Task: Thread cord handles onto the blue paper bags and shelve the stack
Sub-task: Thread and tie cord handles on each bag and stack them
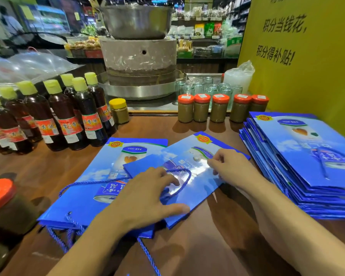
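Two bare hands worked over the wooden tabletop (217, 246). Left hand (145, 196) lay flat, fingers spread, pressing on the upper bag (203, 182), a glossy blue paper rectangle. Right hand (229, 168) rested on the same bag with fingers curled, thumb and forefinger meeting; whether they pinched anything I could not tell. One twisted blue cord (188, 176) looped across that bag by the left fingers. It overlapped a second flat bag (84, 196), whose cords trailed off its near edge. Just right sat a thick stack of bags (307, 156). Behind stood five orange-lidded jars (219, 108), one yellow-lidded jar (119, 111) and seven dark bottles (64, 116) with yellow-green caps.
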